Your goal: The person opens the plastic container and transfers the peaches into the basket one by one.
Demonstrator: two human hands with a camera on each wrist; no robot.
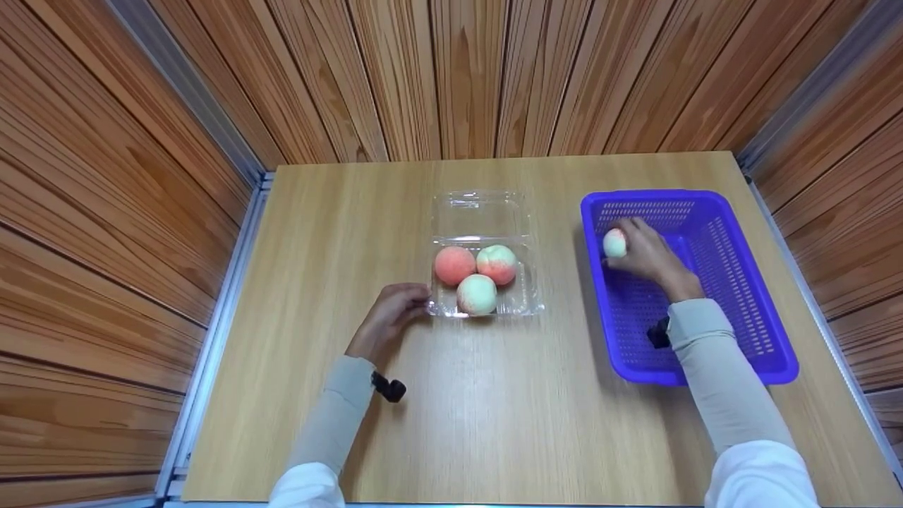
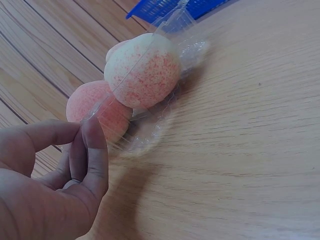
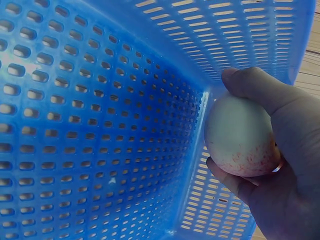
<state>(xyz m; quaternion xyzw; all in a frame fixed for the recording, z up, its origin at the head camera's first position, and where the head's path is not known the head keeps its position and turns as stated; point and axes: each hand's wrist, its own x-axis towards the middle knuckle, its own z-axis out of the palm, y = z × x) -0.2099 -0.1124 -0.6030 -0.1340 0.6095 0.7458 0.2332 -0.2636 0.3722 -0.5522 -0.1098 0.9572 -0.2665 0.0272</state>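
In the head view a clear plastic box lies with its lid folded back, holding a red peach, a green-and-red peach and a pale peach. My left hand pinches the box's left edge near its front corner; in the left wrist view the thumb and fingers of that hand meet on the thin rim. My right hand grips another pale peach inside the basket. The right wrist view shows this hand curled round the peach, near the basket's wall.
The purple-blue basket stands at the right of the wooden table, with no other peach visible in it. Wood-patterned panels rise behind the table and on both sides, with metal rails along the side edges.
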